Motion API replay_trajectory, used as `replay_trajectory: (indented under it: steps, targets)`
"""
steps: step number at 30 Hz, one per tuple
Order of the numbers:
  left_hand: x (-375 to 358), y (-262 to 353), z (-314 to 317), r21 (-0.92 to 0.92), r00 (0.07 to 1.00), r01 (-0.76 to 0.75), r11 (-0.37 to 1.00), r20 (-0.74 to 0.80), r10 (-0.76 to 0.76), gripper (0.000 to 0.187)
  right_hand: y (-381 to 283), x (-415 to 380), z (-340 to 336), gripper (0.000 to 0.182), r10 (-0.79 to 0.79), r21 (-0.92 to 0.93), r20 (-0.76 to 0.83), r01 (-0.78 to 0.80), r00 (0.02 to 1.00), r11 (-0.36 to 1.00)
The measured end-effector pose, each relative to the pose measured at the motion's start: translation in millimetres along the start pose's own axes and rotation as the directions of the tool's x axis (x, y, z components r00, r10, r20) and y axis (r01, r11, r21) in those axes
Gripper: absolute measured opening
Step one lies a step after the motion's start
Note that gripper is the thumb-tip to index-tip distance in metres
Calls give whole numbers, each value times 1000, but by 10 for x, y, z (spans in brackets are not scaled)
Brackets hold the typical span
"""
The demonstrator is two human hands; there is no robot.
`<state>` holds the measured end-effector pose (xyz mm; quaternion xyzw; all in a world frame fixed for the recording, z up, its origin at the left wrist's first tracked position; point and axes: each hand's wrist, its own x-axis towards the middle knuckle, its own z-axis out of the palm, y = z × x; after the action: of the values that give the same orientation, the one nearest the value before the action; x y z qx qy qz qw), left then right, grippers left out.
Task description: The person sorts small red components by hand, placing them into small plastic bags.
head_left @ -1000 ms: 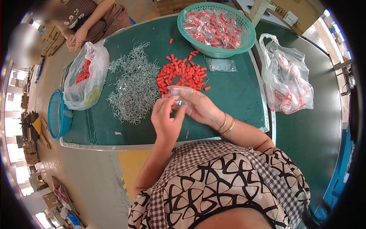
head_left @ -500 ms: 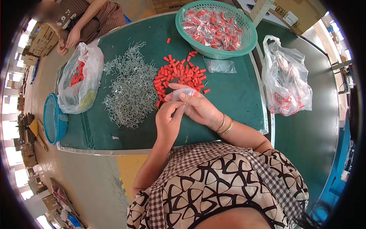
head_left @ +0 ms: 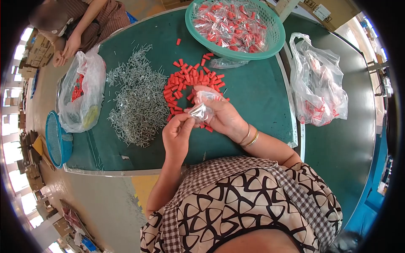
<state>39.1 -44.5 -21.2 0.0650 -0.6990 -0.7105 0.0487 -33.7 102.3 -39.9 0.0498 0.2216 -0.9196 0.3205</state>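
Presently, we are gripping a clear packet point(head_left: 202, 112) with both the left hand point(head_left: 175, 134) and the right hand point(head_left: 228, 118), above the bench point(head_left: 261, 97). We are seeing many filled packets point(head_left: 234, 26) in the green basket point(head_left: 240, 55), while red caps point(head_left: 182, 79) and metal pins point(head_left: 140, 107) are lying loose, unbagged.

1 co-worker point(head_left: 103, 24) is near stacked cardboard boxes point(head_left: 41, 50), and 1 labelled carton point(head_left: 338, 13) sits upper right.

Bright, even light — windows glaring white along the left — with fisheye bending and black, vignetted edges.
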Motion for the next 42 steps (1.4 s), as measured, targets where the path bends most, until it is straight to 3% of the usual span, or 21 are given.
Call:
replay_trajectory:
  steps: [6, 9, 14, 15, 18, 19, 22, 25, 28, 31, 34, 37, 40, 42]
  targets:
    - [79, 39, -115, -236, 997, 57, 970, -38, -67, 13, -12, 27, -96, 18, 24, 87, 33, -26, 999, 996]
    - [106, 39, -122, -295, 997, 50, 954, -35, -63, 11, -120, -18, -26, 7, 69, 26, 118, -72, 991, 997]
    - [28, 92, -91, -364, 997, 59, 930, -26, -73, 8, -110, -28, -27, 20, 78, -136, 148, -58, 986, 989]
    - [9, 118, -86, -267, 998, 65, 961, 43, -56, 9, -97, -30, -36, 24, 74, -159, 167, -47, 983, 986]
    - [-12, 255, 91, -112, 994, -34, 993, 100, 45, 8, 0, -79, 14, 30, -101, -549, 71, 123, 992, 827]
    - [-10, 257, 71, -92, 981, -40, 995, 186, 57, 8, -9, -82, 11, 30, -82, -583, 102, 126, 991, 803]
    - [-18, 231, 87, -113, 977, -8, 994, 213, 32, 7, -62, -84, -2, 29, -21, -677, 196, 151, 980, 721]
    - [-20, 172, 57, -46, 973, -35, 998, 227, 44, 8, -263, -185, 189, 23, 68, -746, -22, -62, 997, 663]
    - [0, 220, 77, -97, 996, 15, 995, 94, -6, 9, -333, -207, 76, 19, 16, -689, 46, 20, 999, 724]
    - [9, 159, 9, -69, 998, 31, 997, 59, -27, 11, -399, -243, 104, 20, 16, -683, 1, -11, 1000, 730]
    - [37, 123, 7, -68, 999, 8, 998, 32, -6, 9, -536, -298, 122, 26, 37, -813, 12, -12, 999, 582]
    - [79, 172, 45, -63, 1000, 3, 998, 22, -1, 9, -526, -284, 45, 28, -24, -779, 17, 29, 1000, 626]
    - [94, 160, 51, -56, 1000, 21, 998, 0, -21, 12, -545, -263, -137, 37, -37, -532, 109, 90, 993, 842]
    - [99, 158, 57, -50, 1000, 24, 998, -14, -24, 13, -547, -239, -131, 42, -45, -571, -3, 35, 999, 820]
